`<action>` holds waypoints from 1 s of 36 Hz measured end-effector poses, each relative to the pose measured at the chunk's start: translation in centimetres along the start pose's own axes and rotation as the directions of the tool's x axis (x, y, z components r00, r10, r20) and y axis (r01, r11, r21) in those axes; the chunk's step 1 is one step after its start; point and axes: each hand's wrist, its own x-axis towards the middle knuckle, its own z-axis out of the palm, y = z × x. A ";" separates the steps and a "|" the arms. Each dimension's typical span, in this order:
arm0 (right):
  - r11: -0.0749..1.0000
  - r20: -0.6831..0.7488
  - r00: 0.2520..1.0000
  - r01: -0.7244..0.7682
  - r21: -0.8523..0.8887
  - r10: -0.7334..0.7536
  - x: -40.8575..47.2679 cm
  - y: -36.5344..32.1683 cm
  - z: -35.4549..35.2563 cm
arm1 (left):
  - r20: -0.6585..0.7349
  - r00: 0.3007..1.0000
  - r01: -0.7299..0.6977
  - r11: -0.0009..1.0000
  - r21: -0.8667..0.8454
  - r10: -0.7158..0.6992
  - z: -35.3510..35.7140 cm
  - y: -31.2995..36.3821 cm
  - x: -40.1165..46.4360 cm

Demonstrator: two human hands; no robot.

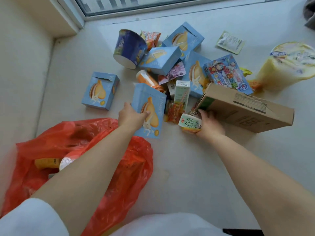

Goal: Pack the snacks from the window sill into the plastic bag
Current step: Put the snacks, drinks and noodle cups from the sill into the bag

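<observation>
Packing barely begun: most snacks remain on the sill.

At near left our red plastic bag (119, 167) holds a few items; our left hand (131, 116) grips a blue biscuit box (150, 111), our right hand (209, 123) curls round a small milk carton (190, 122) beside the cardboard box (247, 109). The pale window sill (187, 167) runs to the far window (153, 4).

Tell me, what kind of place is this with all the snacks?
Probably a home, on a wide window sill beside a window. Snack boxes, a noodle cup and a red plastic bag lie about, like someone packing up treats indoors.
</observation>
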 end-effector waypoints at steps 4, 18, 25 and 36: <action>0.997 0.062 0.997 -0.044 -0.062 0.047 0.2 -0.6 -0.2 | -0.067 0.997 -0.024 1.000 0.002 0.024 -0.1 0.0 0.9; 0.979 -0.023 0.999 -0.042 0.198 0.047 -1.5 -1.2 2.6 | -0.138 0.990 -0.007 0.990 -0.143 -0.013 -1.0 -2.7 1.7; 0.813 -0.013 1.000 -0.005 0.582 0.015 -1.2 -4.3 1.9 | -0.127 0.992 0.007 0.984 -0.178 -0.030 -0.5 -3.2 2.0; 0.420 0.202 0.960 -0.269 0.867 0.196 2.0 -9.2 2.4 | -0.088 0.995 0.033 0.979 -0.201 -0.052 -0.1 -3.8 3.1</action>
